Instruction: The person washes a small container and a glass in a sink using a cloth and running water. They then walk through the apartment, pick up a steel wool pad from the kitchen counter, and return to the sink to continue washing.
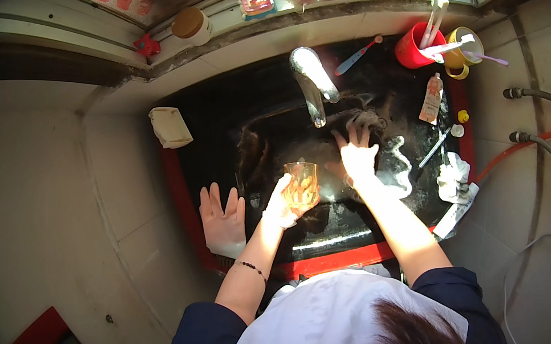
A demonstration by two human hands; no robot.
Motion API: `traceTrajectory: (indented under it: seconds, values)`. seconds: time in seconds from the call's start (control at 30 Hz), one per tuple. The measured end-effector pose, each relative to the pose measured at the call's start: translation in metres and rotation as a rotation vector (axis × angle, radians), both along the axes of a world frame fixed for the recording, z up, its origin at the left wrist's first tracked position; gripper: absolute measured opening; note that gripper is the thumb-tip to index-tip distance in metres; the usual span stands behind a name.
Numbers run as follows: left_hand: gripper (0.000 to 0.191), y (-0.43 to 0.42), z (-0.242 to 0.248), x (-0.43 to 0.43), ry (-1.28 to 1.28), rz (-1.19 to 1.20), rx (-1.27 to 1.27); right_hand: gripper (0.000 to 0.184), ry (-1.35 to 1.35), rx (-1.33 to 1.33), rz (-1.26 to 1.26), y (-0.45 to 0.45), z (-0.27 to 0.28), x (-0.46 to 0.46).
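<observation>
An amber glass tumbler [304, 183] is held tilted above the basin of a black washbasin [204, 146]. The fingers of my left hand [281, 209] wrap its side. My right hand [359, 157] reaches over the right part of the basin with fingers spread and nothing gripped; whether the fingertips touch the basin surface, I cannot tell. A chrome faucet [311, 77] stands just beyond both hands. Bright sunlight washes out detail on my right hand and wrist. Left of my left hand lies a pale pink rubber glove [223, 220], palm flat on the counter.
Along the right side are a red cup [411, 48] with toothbrushes, a yellow mug [462, 53], a squeeze tube [431, 100], a crumpled white wrapper [454, 179] and a white tube [456, 211]. A toothbrush [357, 57] lies behind the faucet. A soap dish [171, 127] sits back left.
</observation>
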State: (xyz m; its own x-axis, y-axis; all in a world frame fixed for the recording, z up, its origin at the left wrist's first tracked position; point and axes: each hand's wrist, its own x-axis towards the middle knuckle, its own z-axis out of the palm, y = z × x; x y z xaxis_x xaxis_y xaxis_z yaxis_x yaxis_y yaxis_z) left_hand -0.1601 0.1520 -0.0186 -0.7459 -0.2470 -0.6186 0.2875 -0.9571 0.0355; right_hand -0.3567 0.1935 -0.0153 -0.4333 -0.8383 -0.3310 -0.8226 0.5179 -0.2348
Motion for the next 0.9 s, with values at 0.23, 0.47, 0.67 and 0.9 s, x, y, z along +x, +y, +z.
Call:
traceTrajectory:
  seconds: [0.23,0.47,0.67,0.9]
  values:
    - [0.052,-0.007,-0.013,-0.01,-0.014,0.061,-0.026,0.035,-1.136,-0.219,-0.673,0.046,-0.044,0.02]
    - [0.049,0.007,0.01,-0.044,0.155,0.258,0.055,0.013,-0.382,-0.95,0.058,0.02,0.053,0.041]
    - [0.051,-0.011,0.022,-0.044,0.03,0.104,0.045,0.02,-0.499,-0.654,-0.498,-0.005,0.023,0.018]
    - [0.053,-0.014,0.009,-0.027,-0.111,-0.202,-0.011,0.021,-0.852,-0.24,-0.447,0.004,0.006,-0.009]
